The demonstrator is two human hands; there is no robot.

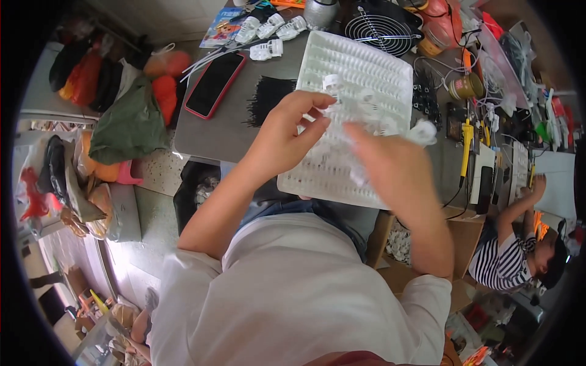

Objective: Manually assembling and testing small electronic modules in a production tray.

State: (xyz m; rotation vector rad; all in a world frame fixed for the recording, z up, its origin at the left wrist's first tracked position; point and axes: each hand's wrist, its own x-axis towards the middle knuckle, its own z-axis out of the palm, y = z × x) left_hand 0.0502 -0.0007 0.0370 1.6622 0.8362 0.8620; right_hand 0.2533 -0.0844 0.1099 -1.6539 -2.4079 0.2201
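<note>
"Start at the left hand (pixel 287 132). Is it gripping anything?"

"It seems not. Thumb and forefinger stand apart over the tray's left side, with nothing plainly between them. A small white piece (pixel 332 81) shows just beyond the fingertips."

"And the right hand (pixel 398 166)?"

"Over the tray's near right part, but too blurred for me to tell whether it holds something."

"How does the white tray (pixel 317 190) sit?"

"Below both hands, its near end jutting past the near edge of the desk (pixel 207 139). I'd guess that's to bring its close white rows within easy reach. Another white piece (pixel 422 132) shows at its right edge."

"What's just beside it?"

"A bundle of black strips (pixel 268 97) by its left edge, probably kept close for quick picking. Further out, a phone in a red case (pixel 215 85) lies near the desk's left edge, perhaps to be clear of the work."

"Towards the far edge?"

"Four white connectors (pixel 267 50) near the far left corner, and a round black grille (pixel 379 33) behind the tray."

"And below?"

"A cardboard box (pixel 465 238) under the near edge, with white bits inside."
</note>
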